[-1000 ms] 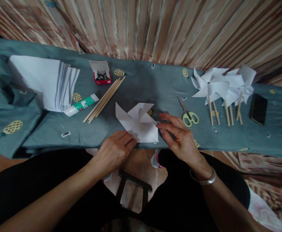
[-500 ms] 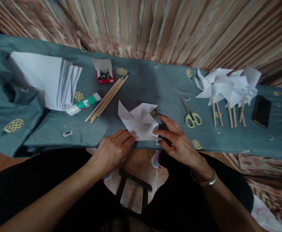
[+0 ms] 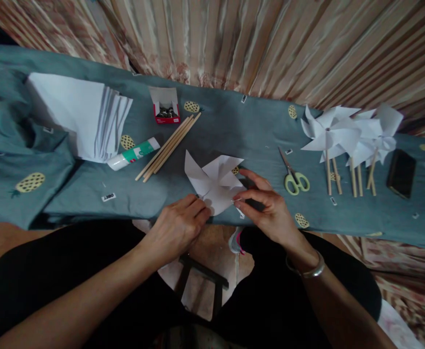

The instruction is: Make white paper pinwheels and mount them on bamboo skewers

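A white paper pinwheel, with some blades folded toward its middle, lies at the front edge of the cloth-covered table. My left hand has its fingers closed on the near left part of the paper. At the near right corner, my right hand pinches the paper between thumb and fingertips, its index finger raised a little. The near edge of the paper bows up between the two hands. No stick is joined to this pinwheel that I can see.
Left of the pinwheel lie wooden sticks, a glue tube, an open red box of small metal pieces and a stack of paper. Rightward are green-handled scissors, finished pinwheels on sticks and a black phone.
My right thumb and fingers have closed on the pinwheel's near right corner, and that near edge now curves. The whole scene has shifted slightly rightward in view.
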The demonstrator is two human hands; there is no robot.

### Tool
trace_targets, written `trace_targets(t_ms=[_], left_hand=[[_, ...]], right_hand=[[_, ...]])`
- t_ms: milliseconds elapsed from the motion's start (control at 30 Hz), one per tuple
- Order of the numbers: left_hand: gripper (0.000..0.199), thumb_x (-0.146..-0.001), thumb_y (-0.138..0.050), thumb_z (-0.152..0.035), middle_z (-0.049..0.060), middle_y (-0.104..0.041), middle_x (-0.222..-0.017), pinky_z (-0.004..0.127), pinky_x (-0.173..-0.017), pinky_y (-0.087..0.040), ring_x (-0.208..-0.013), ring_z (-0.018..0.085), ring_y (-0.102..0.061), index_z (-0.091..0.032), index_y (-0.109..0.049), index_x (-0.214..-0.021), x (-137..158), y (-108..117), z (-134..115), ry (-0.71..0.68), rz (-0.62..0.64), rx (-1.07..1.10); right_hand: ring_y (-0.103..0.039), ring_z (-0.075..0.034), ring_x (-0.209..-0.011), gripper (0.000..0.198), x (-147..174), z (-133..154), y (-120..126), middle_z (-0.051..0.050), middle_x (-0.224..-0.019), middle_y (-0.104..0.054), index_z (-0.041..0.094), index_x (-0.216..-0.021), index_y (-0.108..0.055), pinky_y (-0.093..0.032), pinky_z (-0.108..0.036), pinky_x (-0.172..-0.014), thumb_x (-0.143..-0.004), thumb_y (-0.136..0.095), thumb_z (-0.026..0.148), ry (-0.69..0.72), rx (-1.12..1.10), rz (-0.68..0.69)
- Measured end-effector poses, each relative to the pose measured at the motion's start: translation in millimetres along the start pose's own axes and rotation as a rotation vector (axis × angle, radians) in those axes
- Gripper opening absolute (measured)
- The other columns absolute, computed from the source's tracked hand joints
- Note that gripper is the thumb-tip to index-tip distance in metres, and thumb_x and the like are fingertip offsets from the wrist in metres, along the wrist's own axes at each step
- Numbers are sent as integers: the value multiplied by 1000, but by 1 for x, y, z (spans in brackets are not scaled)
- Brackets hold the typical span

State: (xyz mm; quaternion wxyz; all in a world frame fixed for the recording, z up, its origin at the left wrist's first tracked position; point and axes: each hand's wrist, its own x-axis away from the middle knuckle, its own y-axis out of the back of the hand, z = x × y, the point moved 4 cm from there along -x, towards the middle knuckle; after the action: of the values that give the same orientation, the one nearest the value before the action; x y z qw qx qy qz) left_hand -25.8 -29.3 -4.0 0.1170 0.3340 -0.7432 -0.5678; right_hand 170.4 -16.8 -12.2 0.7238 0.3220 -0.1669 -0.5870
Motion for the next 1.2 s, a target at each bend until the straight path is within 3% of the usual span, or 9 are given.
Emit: trace_targets(t_ms=[367, 700, 867, 1033, 1200], left_hand=[[38, -92, -48, -9, 10, -65, -104, 33, -74, -57, -89, 20, -61, -11, -46, -130, 1, -7, 0, 19, -18, 70], [25, -94, -45, -10, 11, -64, -102, 36, -78, -58, -94, 21, -60, -8, -58, -115, -4, -11, 1, 32, -12, 131], [25, -94, -46, -11, 12, -64, -102, 36, -79, -58, -95, 22, -60, -7, -58, -115, -4, -13, 2, 31, -13, 134], [26, -95, -43, -12, 12, -64, -103, 36, -80, -58, -96, 21, -60, -9, -59, -115, -4, -12, 2, 39, -12, 143], [26, -95, -42, -11, 11, -64, -102, 36, -79, -58, -95, 21, -60, -9, -59, -115, -5, -12, 3, 47, -9, 153]], right_hand=[[-42, -28, -135, 13, -13, 18, -23, -7, -143, -48, 22, -93, -68, -40, -53, -112, -89, -56, 19, 102, 252, -116], [-37, -23, -137, 16, -15, 23, -31, 2, -144, -43, 29, -94, -63, -38, -45, -117, -91, -52, 19, 98, 323, -119], [-39, -26, -136, 12, -15, 25, -32, -5, -143, -45, 24, -94, -62, -40, -48, -114, -92, -52, 18, 132, 327, -140], [-39, -26, -137, 15, -15, 26, -32, -3, -145, -44, 26, -91, -63, -40, -49, -114, -93, -49, 19, 114, 331, -118], [-38, -29, -138, 16, -14, 26, -34, -8, -146, -45, 22, -92, -65, -37, -51, -112, -92, -49, 18, 114, 349, -109]])
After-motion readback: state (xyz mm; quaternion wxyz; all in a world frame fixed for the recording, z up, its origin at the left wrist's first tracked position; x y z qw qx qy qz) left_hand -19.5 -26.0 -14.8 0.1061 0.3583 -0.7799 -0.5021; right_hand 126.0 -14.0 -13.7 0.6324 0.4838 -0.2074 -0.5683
